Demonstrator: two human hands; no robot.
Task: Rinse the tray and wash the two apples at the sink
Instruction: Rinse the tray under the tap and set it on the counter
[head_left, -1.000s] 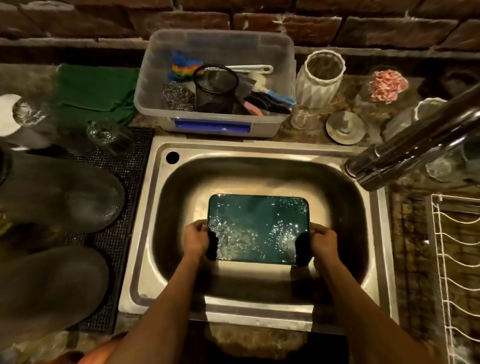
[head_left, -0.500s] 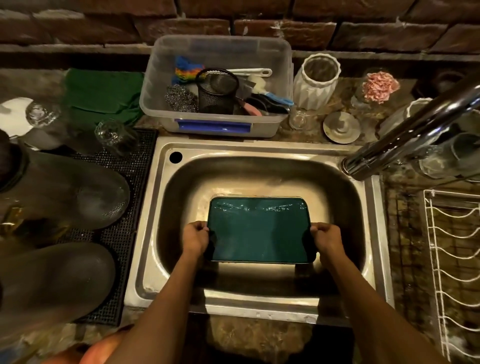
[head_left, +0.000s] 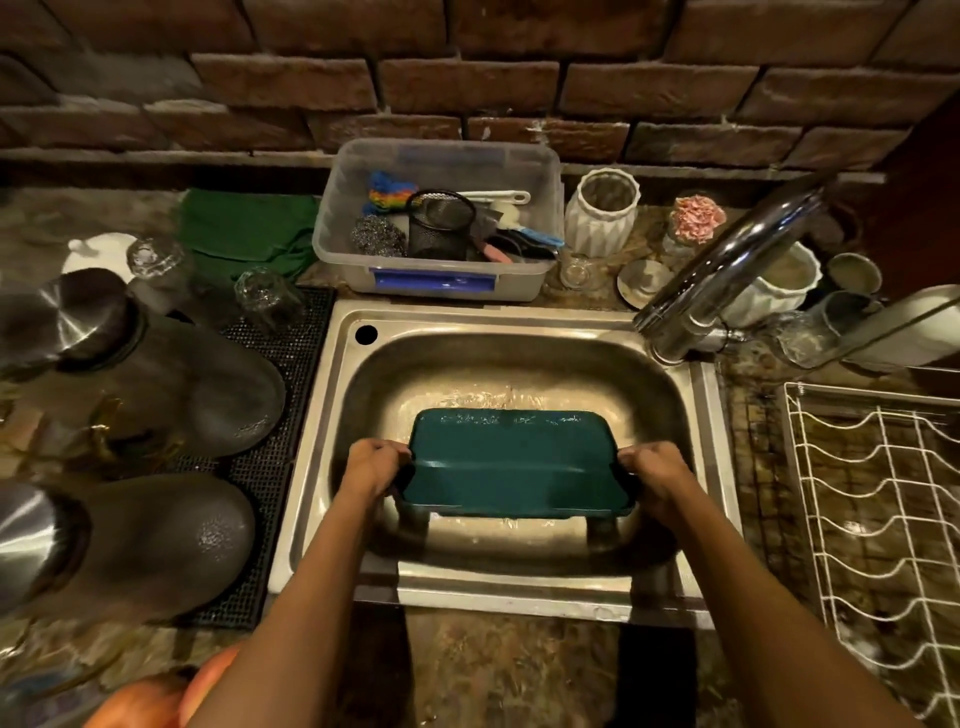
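A dark green rectangular tray (head_left: 514, 462) hangs over the steel sink (head_left: 332, 426), tilted with its far edge down and water droplets along that edge. My left hand (head_left: 370, 463) grips its left short side and my right hand (head_left: 655, 470) grips its right short side. Two orange-red apples (head_left: 156, 696) lie at the bottom left corner, partly cut off by the frame and by my left forearm.
The chrome tap (head_left: 727, 270) reaches in from the right. A clear plastic tub (head_left: 441, 280) of scrubbers stands behind the sink. Upturned pots (head_left: 171, 395) and glasses rest on a black mat at left. A white wire rack (head_left: 878, 509) is at right.
The tray lay flat and wet in the sink; both hands have tipped its near edge up so the water runs off toward the far edge.
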